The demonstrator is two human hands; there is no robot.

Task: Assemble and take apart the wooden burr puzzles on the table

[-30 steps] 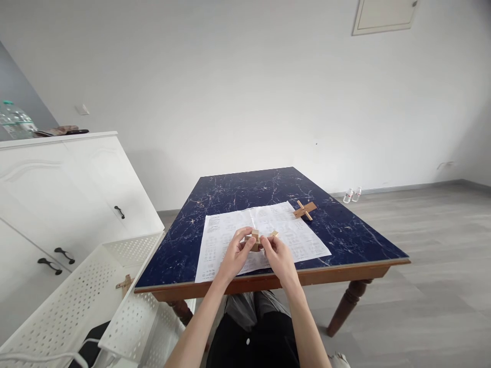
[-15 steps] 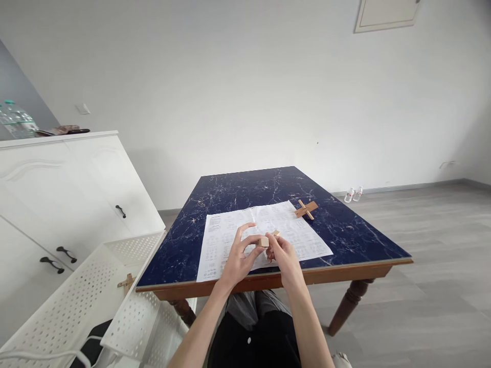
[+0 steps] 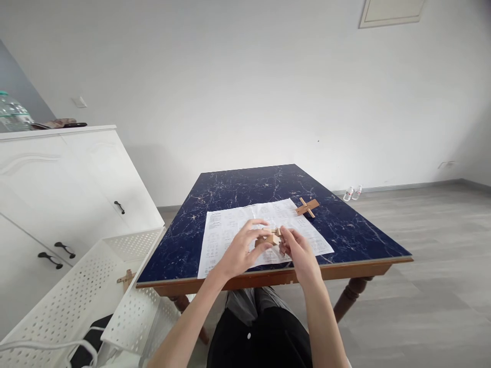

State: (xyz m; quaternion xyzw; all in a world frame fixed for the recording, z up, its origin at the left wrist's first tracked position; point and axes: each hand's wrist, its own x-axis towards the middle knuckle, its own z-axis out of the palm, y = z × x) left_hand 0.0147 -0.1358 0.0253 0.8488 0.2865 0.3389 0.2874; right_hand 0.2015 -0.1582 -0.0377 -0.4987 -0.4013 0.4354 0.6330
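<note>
Over a printed paper sheet (image 3: 220, 236), my left hand (image 3: 242, 251) pinches a small light wooden block (image 3: 272, 239) between thumb and fingers. My right hand (image 3: 302, 253) closes its fingertips on a pale notched wooden piece (image 3: 279, 232) right beside that block. Whether the two pieces touch or interlock I cannot tell, since fingers cover part of both. A cross of wooden pieces (image 3: 308, 208) lies at the sheet's right upper corner, away from my hands.
The sheet lies on a blue marbled table (image 3: 245, 184) with a brown wooden edge. At the left stands a white perforated rack (image 3: 72, 291), with another wooden piece (image 3: 126, 278) in it, beside a white cabinet (image 3: 76, 174). Plastic bottles (image 3: 352, 193) stand on the floor by the wall.
Both hands have shifted a little to the right with the wooden pieces. My left fingers have curled over the block, and more of the right-hand piece shows.
</note>
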